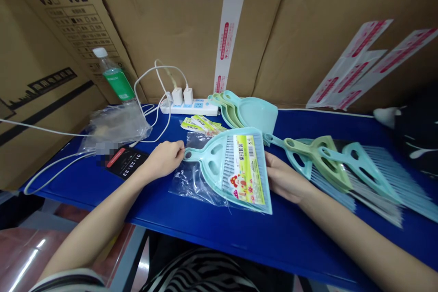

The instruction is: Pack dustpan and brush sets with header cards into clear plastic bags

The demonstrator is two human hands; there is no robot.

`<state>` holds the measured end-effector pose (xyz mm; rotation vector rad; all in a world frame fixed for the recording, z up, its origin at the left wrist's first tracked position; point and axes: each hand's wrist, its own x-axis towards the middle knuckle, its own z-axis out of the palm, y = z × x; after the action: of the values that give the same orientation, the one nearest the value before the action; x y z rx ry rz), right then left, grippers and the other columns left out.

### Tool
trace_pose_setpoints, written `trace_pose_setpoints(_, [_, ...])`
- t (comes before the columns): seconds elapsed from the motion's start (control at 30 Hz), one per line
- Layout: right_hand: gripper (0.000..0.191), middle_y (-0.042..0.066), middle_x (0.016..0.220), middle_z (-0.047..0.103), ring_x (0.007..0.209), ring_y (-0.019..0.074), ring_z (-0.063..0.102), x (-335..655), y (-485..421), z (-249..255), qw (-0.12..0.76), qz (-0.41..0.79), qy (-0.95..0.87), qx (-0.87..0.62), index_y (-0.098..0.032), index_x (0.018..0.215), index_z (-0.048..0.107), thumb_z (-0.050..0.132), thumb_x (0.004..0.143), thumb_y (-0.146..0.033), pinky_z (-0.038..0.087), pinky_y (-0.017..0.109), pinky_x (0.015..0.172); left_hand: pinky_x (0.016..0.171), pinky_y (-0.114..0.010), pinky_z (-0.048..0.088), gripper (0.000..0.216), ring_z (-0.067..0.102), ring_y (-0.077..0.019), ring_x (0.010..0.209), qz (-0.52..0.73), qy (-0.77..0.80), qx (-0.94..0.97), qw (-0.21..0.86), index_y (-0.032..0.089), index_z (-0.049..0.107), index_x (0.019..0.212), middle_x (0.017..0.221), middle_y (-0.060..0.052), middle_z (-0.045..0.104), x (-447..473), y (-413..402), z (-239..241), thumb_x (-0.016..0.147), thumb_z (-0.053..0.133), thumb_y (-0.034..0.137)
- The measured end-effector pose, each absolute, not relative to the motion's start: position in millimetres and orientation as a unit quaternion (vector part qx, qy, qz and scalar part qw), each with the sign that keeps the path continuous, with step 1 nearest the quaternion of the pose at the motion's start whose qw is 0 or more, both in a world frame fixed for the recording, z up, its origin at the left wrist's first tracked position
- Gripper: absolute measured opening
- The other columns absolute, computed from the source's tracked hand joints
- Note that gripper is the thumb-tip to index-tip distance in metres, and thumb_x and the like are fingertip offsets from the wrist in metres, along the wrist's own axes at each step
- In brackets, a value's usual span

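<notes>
In front of me is a mint-green dustpan and brush set [212, 164], with a printed label card [252, 178] over the bristles. My left hand [167, 157] is closed at the handle end on the left, its fingers pinched there. On the opposite side my right hand [282, 177] grips the pan's right edge, its fingers partly hidden behind the set. A clear plastic bag [196, 188] lies beneath the set; whether the set is partly inside it I cannot tell.
Behind stand stacked dustpans [258, 112] and several label cards [201, 124]. Loose brushes [318, 159] lie at the right. A power strip [191, 107], white cables, a phone [127, 162], plastic bags [119, 123] and a bottle [116, 80] occupy the left. Cardboard [185, 23] walls the back.
</notes>
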<state>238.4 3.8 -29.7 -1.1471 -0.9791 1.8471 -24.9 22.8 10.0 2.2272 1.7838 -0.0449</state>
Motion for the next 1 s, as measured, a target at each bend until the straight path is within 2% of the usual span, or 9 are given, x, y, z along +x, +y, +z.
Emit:
trace_pose_setpoints(0.17, [0.038,0.003,0.086,0.075,0.088,0.0264,0.070,233.1,0.2,-25.2,0.356,0.718,-0.390,-0.453,-0.023,0.084,0.067,0.084,0.051,-0.028,0.054,0.046,0.087,0.061,-0.024,0.041,0.023,0.062,-0.0143,0.059,-0.014,0.605,0.781,0.155,0.020,0.048,0.069,0.059,0.002,0.063,-23.8,21.7,10.3,0.089,0.038,0.016])
trace_pose_setpoints(0.3, [0.042,0.001,0.082,0.075,0.080,0.0226,0.071,234.7,2.2,-26.2,0.358,0.713,-0.402,-0.449,-0.023,0.082,0.067,0.087,0.045,-0.030,0.055,0.042,0.084,0.062,-0.024,0.040,0.023,0.062,-0.0153,0.060,-0.018,0.613,0.776,0.147,0.020,0.049,0.071,0.059,0.001,0.064,-25.8,22.6,11.5,0.091,0.038,0.019])
trace_pose_setpoints(0.37, [0.046,0.001,0.086,0.075,0.081,0.0209,0.070,237.0,4.1,-27.8,0.364,0.714,-0.407,-0.439,-0.023,0.085,0.067,0.088,0.045,-0.033,0.055,0.038,0.082,0.062,-0.025,0.040,0.023,0.063,-0.0164,0.061,-0.022,0.623,0.770,0.136,0.020,0.050,0.072,0.061,0.001,0.064,-26.8,23.4,12.6,0.092,0.037,0.020])
trace_pose_setpoints(0.53, [0.046,0.003,0.103,0.073,0.093,0.0201,0.068,243.3,6.5,-27.6,0.347,0.725,-0.429,-0.412,-0.025,0.095,0.066,0.085,0.055,-0.038,0.055,0.034,0.080,0.063,-0.026,0.039,0.024,0.063,-0.0179,0.065,-0.043,0.638,0.761,0.109,0.020,0.052,0.075,0.063,0.000,0.065,-26.8,23.2,17.1,0.092,0.036,0.017])
trace_pose_setpoints(0.7, [0.045,0.003,0.115,0.068,0.097,0.0198,0.066,250.9,10.2,-26.3,0.332,0.712,-0.467,-0.407,-0.027,0.106,0.064,0.078,0.064,-0.028,0.055,0.033,0.080,0.064,-0.027,0.040,0.024,0.064,-0.0200,0.068,-0.068,0.647,0.755,0.083,0.019,0.055,0.080,0.066,-0.002,0.065,-24.7,22.2,19.6,0.092,0.035,0.017])
trace_pose_setpoints(0.8, [0.036,0.005,0.108,0.071,0.091,0.0194,0.067,254.1,14.5,-28.9,0.319,0.715,-0.461,-0.417,-0.025,0.104,0.065,0.072,0.069,-0.028,0.056,0.033,0.077,0.065,-0.028,0.041,0.025,0.065,-0.0214,0.071,-0.078,0.655,0.749,0.065,0.018,0.057,0.083,0.070,-0.004,0.067,-24.2,22.5,19.6,0.092,0.034,0.016])
trace_pose_setpoints(0.87, [0.028,0.006,0.100,0.073,0.085,0.0194,0.068,254.9,16.0,-30.3,0.319,0.716,-0.448,-0.430,-0.023,0.101,0.066,0.064,0.076,-0.034,0.056,0.033,0.072,0.067,-0.029,0.041,0.026,0.066,-0.0227,0.074,-0.080,0.658,0.747,0.054,0.018,0.058,0.084,0.074,-0.006,0.068,-24.3,22.6,19.0,0.092,0.033,0.016])
trace_pose_setpoints(0.93, [0.029,0.007,0.098,0.073,0.083,0.0201,0.069,254.2,15.5,-30.7,0.327,0.702,-0.452,-0.442,-0.023,0.104,0.066,0.057,0.082,-0.041,0.057,0.034,0.069,0.067,-0.030,0.041,0.025,0.066,-0.0238,0.077,-0.080,0.656,0.749,0.048,0.018,0.058,0.085,0.077,-0.007,0.068,-24.4,22.3,18.1,0.092,0.033,0.017])
trace_pose_setpoints(1.0, [0.038,0.008,0.103,0.072,0.087,0.0222,0.069,252.0,13.1,-30.8,0.334,0.679,-0.478,-0.447,-0.024,0.115,0.061,0.060,0.082,-0.044,0.057,0.036,0.072,0.066,-0.030,0.042,0.025,0.066,-0.0238,0.077,-0.081,0.649,0.755,0.051,0.018,0.058,0.085,0.077,-0.007,0.068,-24.0,21.5,16.9,0.091,0.034,0.017])
